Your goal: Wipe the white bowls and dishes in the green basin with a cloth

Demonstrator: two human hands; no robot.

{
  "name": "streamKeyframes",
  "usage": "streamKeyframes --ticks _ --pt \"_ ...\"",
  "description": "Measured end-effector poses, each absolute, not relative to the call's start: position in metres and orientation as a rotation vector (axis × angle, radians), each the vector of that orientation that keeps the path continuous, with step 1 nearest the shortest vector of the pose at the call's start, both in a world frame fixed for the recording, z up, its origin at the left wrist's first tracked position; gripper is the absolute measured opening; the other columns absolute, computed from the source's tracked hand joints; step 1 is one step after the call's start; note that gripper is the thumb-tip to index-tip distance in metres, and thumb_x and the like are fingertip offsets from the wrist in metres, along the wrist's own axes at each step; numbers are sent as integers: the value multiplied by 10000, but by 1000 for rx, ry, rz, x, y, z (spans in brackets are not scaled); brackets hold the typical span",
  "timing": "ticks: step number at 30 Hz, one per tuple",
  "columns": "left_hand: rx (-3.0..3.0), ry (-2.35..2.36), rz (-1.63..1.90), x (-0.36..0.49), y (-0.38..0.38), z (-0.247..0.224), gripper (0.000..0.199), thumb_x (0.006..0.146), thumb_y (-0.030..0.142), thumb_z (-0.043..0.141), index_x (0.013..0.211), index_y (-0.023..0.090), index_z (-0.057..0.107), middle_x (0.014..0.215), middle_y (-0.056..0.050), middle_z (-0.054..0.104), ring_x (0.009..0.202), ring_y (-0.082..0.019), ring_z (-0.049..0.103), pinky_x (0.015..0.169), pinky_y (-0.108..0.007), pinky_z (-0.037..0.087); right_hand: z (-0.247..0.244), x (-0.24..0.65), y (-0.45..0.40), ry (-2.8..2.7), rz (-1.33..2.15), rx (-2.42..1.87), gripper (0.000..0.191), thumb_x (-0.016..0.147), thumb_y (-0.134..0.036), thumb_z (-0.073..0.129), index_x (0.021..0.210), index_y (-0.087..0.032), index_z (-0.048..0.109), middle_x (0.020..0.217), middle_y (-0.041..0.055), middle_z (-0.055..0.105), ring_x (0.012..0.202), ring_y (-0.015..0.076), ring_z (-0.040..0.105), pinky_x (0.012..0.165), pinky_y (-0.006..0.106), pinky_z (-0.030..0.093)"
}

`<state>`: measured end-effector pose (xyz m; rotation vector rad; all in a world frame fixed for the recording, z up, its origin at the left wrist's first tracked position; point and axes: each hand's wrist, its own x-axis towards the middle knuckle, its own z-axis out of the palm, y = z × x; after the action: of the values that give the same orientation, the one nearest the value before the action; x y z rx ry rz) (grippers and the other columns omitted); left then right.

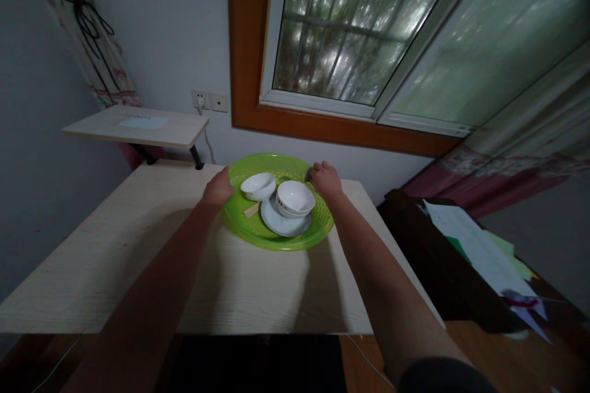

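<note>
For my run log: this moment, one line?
green basin: bowls, plate, sticks inside | left hand: gripping left rim | right hand: at right rim

Both arms reach forward from the bottom of the frame, spread apart and slanting in towards the centre. The left forearm [161, 279] is bare and runs up from the lower left; its left hand [218, 188] is left of centre, thumb side up, most of the fingers hidden from view. The right forearm [382, 276] rises from the lower right, bare above a dark sleeve [445, 376] at the bottom edge. The right hand [326, 180], right of centre, is curled, its fingers [321, 167] bent and the knuckles uppermost.
</note>
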<state>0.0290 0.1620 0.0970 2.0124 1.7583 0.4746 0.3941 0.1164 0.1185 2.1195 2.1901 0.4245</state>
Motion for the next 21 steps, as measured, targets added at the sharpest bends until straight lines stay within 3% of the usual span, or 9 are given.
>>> streamKeyframes --ticks 14,21 --pt "2023 1732 513 28 164 93 535 970 195 705 1498 268 652 1516 -162 752 1380 -335 728 1095 -400 548 113 393 120 2115 584 2116 372 1156 -198 473 1276 -110 814 1326 219 749 1251 315 635 1000 397 450" --pt "2021 1731 511 27 163 96 626 949 140 689 1563 249 625 1548 -170 735 1401 -321 719 1109 -391 540 112 389 121 2100 532 2072 371 1133 -158 497 1307 -103 820 1310 235 762 1219 305 662 990 385 448"
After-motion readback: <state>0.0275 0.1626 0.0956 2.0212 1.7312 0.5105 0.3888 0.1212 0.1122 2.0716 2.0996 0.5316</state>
